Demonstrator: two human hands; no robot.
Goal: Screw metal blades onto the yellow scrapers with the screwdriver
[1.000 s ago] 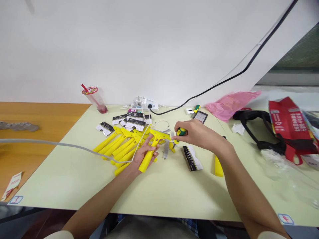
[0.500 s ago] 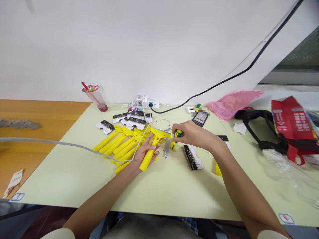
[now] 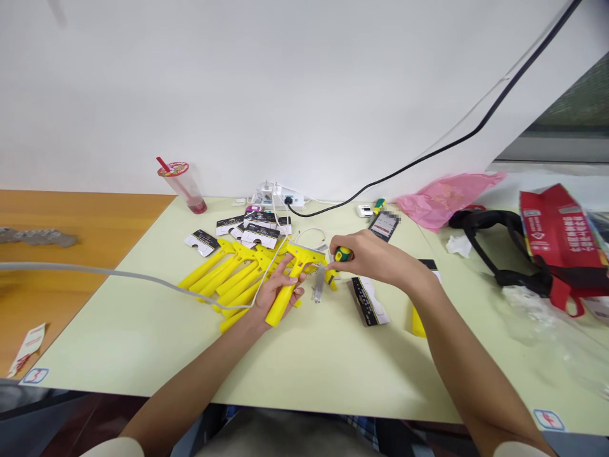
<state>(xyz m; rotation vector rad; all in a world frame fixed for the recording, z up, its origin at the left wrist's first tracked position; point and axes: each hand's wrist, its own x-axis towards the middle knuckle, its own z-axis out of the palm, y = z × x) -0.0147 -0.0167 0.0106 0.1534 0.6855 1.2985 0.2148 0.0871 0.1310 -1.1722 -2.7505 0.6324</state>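
Observation:
My left hand [image 3: 272, 297] is wrapped round the handle of a yellow scraper [image 3: 283, 303], whose wide head with screws and a metal edge points away from me. Beside that head, my right hand [image 3: 365, 252] is closed on a screwdriver [image 3: 342, 254] with a green-and-yellow handle; its shaft and tip cannot be made out. Several more yellow scrapers [image 3: 202, 268] lie in a fanned pile to the left, partly behind my left hand. A clear narrow plastic case [image 3: 318, 287] and a small yellow piece [image 3: 332, 280] lie beneath my right hand.
Black-and-white cartons [image 3: 368, 303] lie around the table [image 3: 333, 374]. A power strip [image 3: 290, 198], a phone [image 3: 384, 226] and a tall cup [image 3: 188, 190] stand or lie near the wall. A grey cable [image 3: 118, 273] crosses the left side. A red bag [image 3: 556, 228] is at right.

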